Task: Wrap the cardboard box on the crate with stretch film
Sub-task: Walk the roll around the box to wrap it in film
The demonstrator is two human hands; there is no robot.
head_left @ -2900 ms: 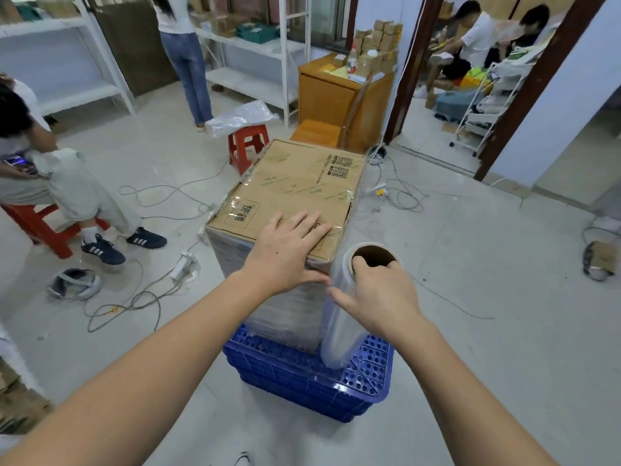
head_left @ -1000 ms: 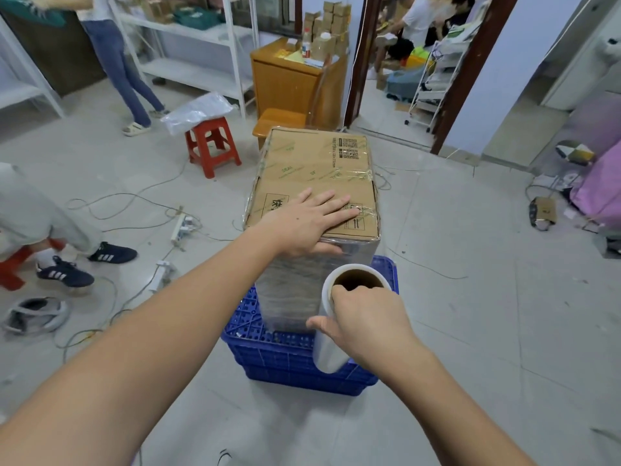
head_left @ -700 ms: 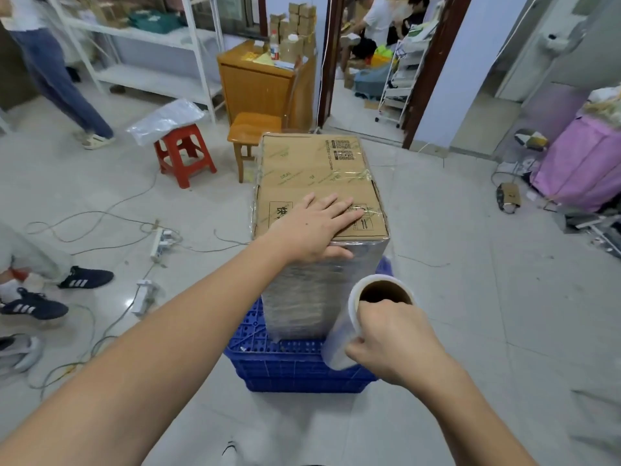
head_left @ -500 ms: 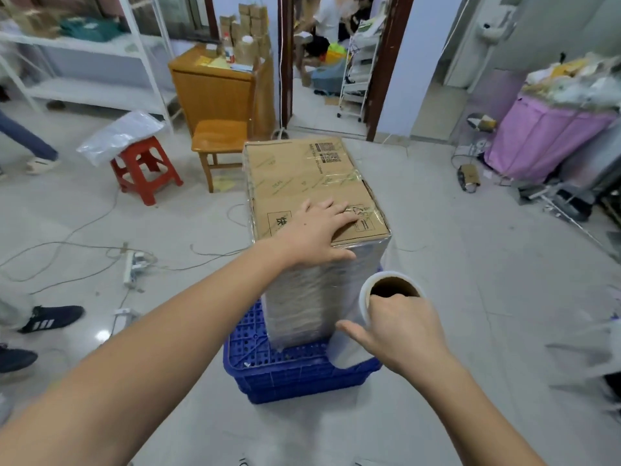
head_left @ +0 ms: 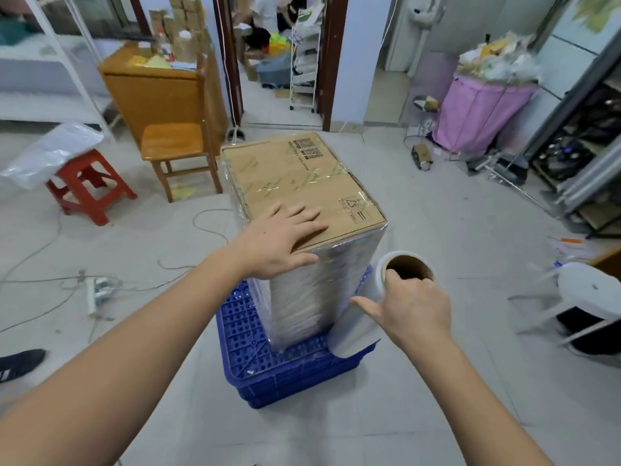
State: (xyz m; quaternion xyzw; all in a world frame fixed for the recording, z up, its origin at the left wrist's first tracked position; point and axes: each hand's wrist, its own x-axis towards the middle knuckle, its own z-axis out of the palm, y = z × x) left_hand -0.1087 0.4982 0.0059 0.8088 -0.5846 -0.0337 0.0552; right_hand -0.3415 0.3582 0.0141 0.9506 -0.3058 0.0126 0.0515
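Grey floor tiles [head_left: 420, 213] fill most of the view, strewn with cables [head_left: 40, 284] at the left. On them a blue crate [head_left: 248, 334] is set, and the cardboard box [head_left: 295, 176] stands upright on it, toward the crate's far right part. The box's sides are covered in layered stretch film [head_left: 312, 284], while its brown top is bare apart from clear tape and printed marks.

The left hand [head_left: 280, 238] is laid flat on the near corner of the box top, fingers straight and spread, the thumb lying along the top edge of the wrapped side.

The film roll [head_left: 363, 317] is held upright by the right hand [head_left: 411, 306] just beside the box's near right corner, its lower end over the crate's rim. The fingertips are hooked into the roll's open cardboard core and the thumb is pressed against the roll's outer surface. A short sheet of film is seen between roll and box.

Behind the box a wooden chair [head_left: 174, 146] is placed against a wooden desk [head_left: 151, 85], with a red stool [head_left: 87, 186] to the left bearing a plastic bag [head_left: 50, 153]. A pink bin [head_left: 477, 109] stands at the right, and a doorway [head_left: 279, 55] opens beyond.
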